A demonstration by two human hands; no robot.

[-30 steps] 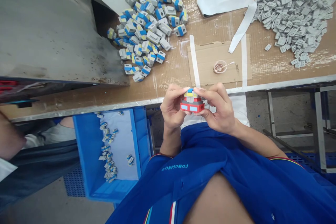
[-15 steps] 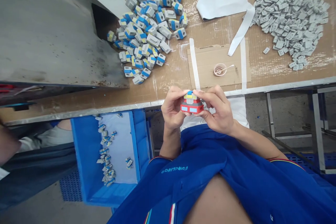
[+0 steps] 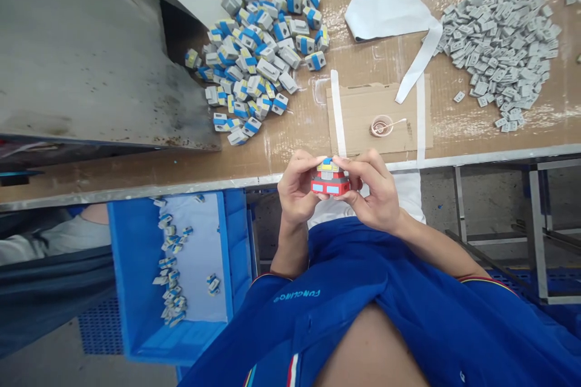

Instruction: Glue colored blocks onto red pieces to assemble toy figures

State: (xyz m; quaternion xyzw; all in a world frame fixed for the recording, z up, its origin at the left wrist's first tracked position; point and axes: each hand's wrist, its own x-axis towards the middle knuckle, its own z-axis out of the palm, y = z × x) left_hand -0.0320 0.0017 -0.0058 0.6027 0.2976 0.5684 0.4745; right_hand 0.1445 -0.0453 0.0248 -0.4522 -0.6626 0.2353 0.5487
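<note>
Between my two hands, just in front of the table edge, is a small red plastic toy part point(image 3: 331, 186) with light blue windows and a dark grey band. A grey, yellow and blue piece point(image 3: 327, 166) sits on top of it. My left hand point(image 3: 297, 187) grips the left side, thumb below and fingers at the top. From the right, my right hand point(image 3: 374, 190) pinches it the same way, its index finger touching the top piece. The back of the toy part is hidden from me.
Many grey, blue and yellow pieces point(image 3: 258, 54) lie heaped on the table's left. Small grey parts point(image 3: 512, 42) are piled at right. A cup point(image 3: 380, 126) with a swab stands on taped cardboard point(image 3: 358, 103), below a white cloth point(image 3: 385, 12). A blue crate point(image 3: 118, 290) is at lower left, near another person.
My hands keep the same grip on the red toy part and hardly move. The camera view has shifted slightly.
</note>
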